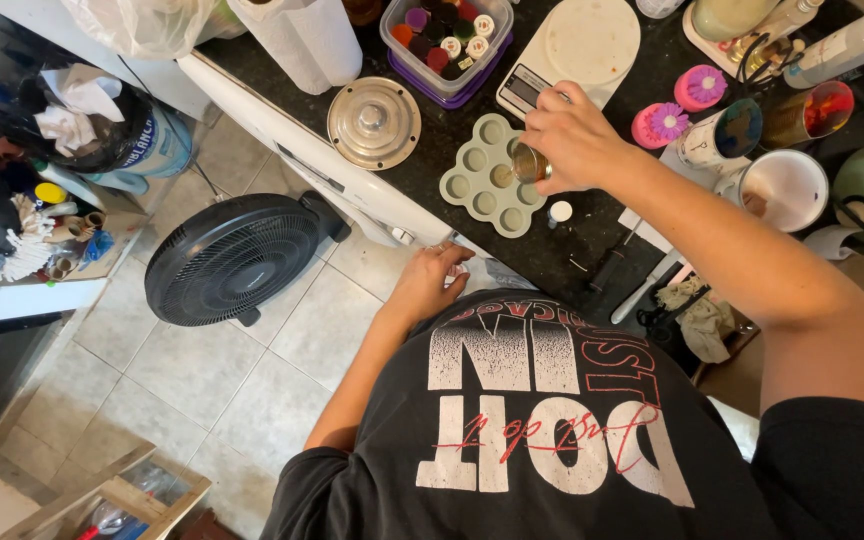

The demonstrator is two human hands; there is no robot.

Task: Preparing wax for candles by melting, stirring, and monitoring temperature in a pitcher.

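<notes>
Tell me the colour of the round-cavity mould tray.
Pale grey-green mould tray, clearest in the head view.

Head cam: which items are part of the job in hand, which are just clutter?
In use:
right hand
small cup, tilted over the mould
grey mould tray
left hand at the counter edge

Lying about:
floor fan
metal lid
kitchen scale
white mug
paper towel roll

A home kitchen turned craft corner here: dark speckled countertop point(472, 120), white appliance front, tiled floor point(222, 370) with a black floor fan point(234, 258), paper towel roll point(297, 40), digital scale point(572, 55), silicone mould point(492, 175) and paint-stained cups point(732, 130)
</notes>
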